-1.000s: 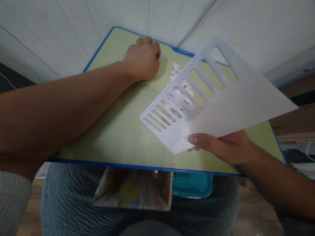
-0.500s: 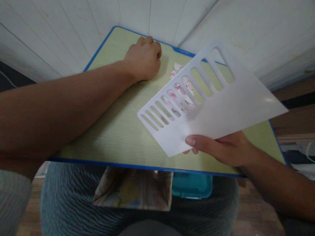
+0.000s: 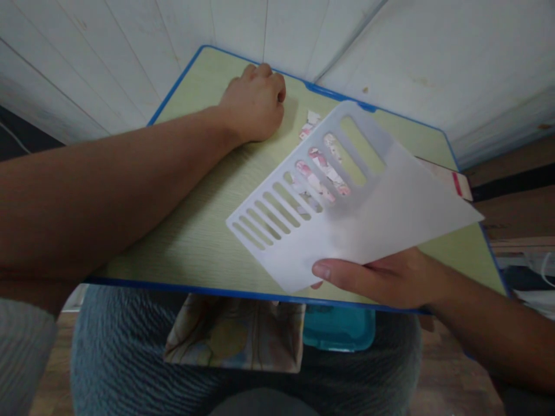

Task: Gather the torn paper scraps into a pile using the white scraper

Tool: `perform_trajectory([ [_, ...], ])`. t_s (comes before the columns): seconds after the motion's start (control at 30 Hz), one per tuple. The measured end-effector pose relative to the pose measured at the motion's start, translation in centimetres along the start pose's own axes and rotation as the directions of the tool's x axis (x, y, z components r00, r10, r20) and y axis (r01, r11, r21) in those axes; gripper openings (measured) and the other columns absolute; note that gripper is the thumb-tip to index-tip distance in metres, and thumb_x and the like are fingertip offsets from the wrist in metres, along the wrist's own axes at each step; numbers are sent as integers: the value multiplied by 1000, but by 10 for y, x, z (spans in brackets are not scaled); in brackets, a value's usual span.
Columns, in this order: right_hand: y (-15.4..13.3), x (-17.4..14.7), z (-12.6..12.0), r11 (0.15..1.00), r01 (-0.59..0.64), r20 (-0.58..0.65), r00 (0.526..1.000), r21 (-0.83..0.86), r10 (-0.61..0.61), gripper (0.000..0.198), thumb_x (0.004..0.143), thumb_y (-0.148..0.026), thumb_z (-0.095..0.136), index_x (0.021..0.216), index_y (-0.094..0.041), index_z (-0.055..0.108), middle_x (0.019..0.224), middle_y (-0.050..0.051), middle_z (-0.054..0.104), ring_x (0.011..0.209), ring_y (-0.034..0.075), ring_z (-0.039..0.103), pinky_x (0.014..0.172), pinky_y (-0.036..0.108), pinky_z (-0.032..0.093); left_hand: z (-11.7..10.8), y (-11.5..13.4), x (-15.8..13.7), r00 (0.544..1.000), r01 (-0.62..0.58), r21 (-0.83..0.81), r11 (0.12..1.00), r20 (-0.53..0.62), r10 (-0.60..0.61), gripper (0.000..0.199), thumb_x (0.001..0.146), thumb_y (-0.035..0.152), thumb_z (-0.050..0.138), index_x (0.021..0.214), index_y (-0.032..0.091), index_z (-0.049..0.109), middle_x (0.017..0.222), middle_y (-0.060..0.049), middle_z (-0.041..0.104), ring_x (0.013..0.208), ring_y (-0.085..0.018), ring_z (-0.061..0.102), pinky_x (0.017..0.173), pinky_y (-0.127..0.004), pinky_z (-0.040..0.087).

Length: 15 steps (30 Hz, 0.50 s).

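Observation:
My right hand (image 3: 385, 280) grips a flat white plastic wallpaper smoother (image 3: 368, 222) by its lower edge, thumb on top and fingers underneath. A row of slots runs along the smoother's upper-left side. It is held tilted above the small table (image 3: 186, 231). Through the slots, torn scraps of pink-and-white paper (image 3: 310, 123) show on the tabletop, and part of them stays covered. My left hand (image 3: 255, 104) rests on the table near the far edge, left of the scraps. Its fingers are curled into a fist, and I see nothing in it.
White panelled wall (image 3: 238, 29) stands behind the table, which has a blue rim. A light-coloured box-like item (image 3: 463, 186) with a red stripe lies at the right edge. Below the near edge are a patterned fabric pouch (image 3: 234, 341) and a teal plastic container (image 3: 340, 329).
My right hand has brought the smoother down and to the left, turning its tilt. The red-striped item at the right now shows. My left hand has stayed in place.

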State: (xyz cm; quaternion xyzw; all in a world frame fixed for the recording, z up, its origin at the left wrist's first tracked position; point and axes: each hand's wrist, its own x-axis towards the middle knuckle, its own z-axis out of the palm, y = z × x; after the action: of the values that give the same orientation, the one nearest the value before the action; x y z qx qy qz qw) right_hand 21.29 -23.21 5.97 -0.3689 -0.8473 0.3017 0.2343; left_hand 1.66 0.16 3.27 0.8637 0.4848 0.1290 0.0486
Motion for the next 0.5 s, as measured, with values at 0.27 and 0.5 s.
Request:
perform_trajectory([
  [0.27,18,-3,0,937,-216,-485,810,274,328,33,107,-31,86,76,-29,74,65,-3,76,51,20,68,49,35,57,12,-8,7,998,-3,-10,1000,-64,3,43,114,16,53,148,10,78,163,-23,67,159,-44,59,130,-61,54],
  [0.5,25,-2,-2,951,-248,-396,867,183,303,35,107,-31,85,73,-26,78,64,-1,77,55,19,72,54,31,61,18,-12,9,995,-21,3,1000,-99,21,43,112,14,53,146,9,80,160,-22,70,156,-43,62,128,-59,57],
])
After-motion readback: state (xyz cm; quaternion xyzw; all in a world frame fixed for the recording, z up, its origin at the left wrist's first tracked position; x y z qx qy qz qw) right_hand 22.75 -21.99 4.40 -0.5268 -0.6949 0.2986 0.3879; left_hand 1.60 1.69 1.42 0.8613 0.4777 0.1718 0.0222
